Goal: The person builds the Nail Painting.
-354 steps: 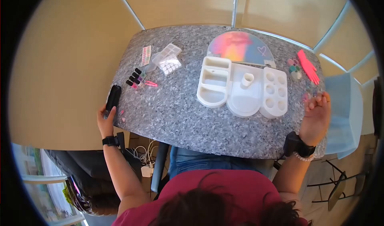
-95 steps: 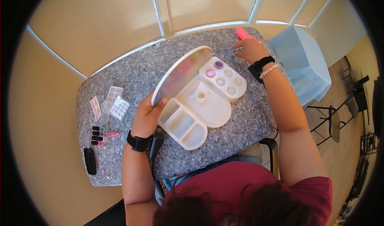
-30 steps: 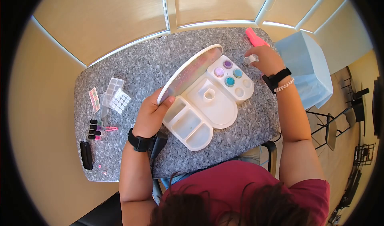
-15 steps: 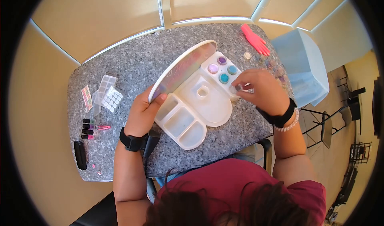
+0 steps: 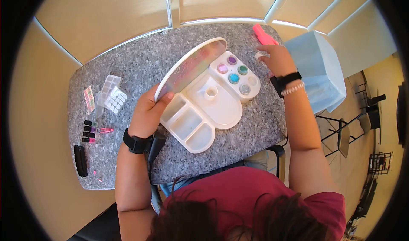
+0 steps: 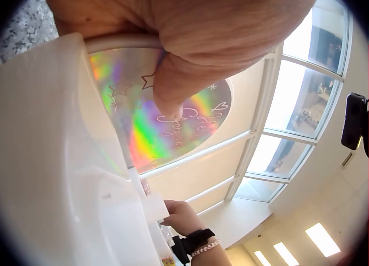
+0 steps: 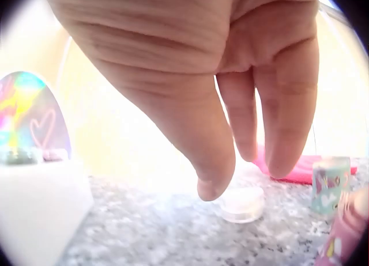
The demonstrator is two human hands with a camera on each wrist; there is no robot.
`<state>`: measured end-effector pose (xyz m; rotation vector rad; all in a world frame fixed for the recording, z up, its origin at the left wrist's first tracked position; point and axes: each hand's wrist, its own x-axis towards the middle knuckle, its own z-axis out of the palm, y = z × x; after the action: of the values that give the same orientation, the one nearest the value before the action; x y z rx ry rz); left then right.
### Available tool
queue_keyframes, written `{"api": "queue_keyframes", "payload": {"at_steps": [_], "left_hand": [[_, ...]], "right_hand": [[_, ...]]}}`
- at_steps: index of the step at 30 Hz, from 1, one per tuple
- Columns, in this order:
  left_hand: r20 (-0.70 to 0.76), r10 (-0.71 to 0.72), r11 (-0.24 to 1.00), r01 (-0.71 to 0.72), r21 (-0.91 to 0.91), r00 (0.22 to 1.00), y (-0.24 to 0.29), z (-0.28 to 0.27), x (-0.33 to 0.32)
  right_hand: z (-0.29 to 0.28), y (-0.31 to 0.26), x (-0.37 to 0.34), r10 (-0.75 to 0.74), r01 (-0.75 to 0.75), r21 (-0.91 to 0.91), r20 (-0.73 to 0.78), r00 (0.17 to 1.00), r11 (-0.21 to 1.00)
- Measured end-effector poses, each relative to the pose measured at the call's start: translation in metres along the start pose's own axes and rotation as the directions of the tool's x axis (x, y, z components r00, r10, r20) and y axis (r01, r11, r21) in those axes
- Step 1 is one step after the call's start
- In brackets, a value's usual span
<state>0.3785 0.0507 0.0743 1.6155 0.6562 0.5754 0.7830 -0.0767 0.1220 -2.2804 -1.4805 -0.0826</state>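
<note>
My left hand (image 5: 145,117) grips the half-round iridescent back panel (image 6: 147,142) of a white organizer (image 5: 223,118), its thumb lying over the front face. Purple (image 5: 232,60), pink (image 5: 222,68), green (image 5: 243,70), teal (image 5: 233,78) and silvery (image 5: 245,89) glitter jars sit in the organizer's round holes. Beyond its right side, my right hand (image 5: 279,61) reaches down over the table. In the right wrist view, thumb and fingers are spread just above a small clear-lidded jar (image 7: 243,207), with nothing pinched between them.
Near the right hand lie a pink hand-shaped piece (image 5: 265,36) and a green patterned cylinder (image 7: 330,185). On the left are nail polish bottles (image 5: 88,132), a pink clip (image 5: 106,130), clear boxes (image 5: 111,91), a sticker sheet (image 5: 89,99) and a black case (image 5: 80,161).
The right hand has let go of a clear jar at the organizer, where a silvery one now sits, and moved to the back right. Glitter jars have filled more holes; the left hand keeps its grip.
</note>
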Motion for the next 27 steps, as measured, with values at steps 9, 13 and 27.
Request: {"api": "queue_keyframes", "payload": {"at_steps": [9,13,27], "left_hand": [[-0.005,-0.015,0.999,0.015,-0.035,1.0,0.003,0.0,-0.002],[-0.01,-0.004,1.0,0.004,0.004,1.0,0.003,0.001,-0.001],[-0.021,-0.006,1.0,0.006,0.021,1.0,0.002,0.002,0.0]], "right_hand": [[-0.017,-0.012,-0.018,-0.064,0.033,0.227,0.131,0.989,0.973],[-0.039,-0.053,-0.056,-0.076,0.004,0.341,0.197,0.977,0.94],[-0.017,-0.045,-0.07,-0.153,0.111,0.292,0.127,0.98,0.95]]}}
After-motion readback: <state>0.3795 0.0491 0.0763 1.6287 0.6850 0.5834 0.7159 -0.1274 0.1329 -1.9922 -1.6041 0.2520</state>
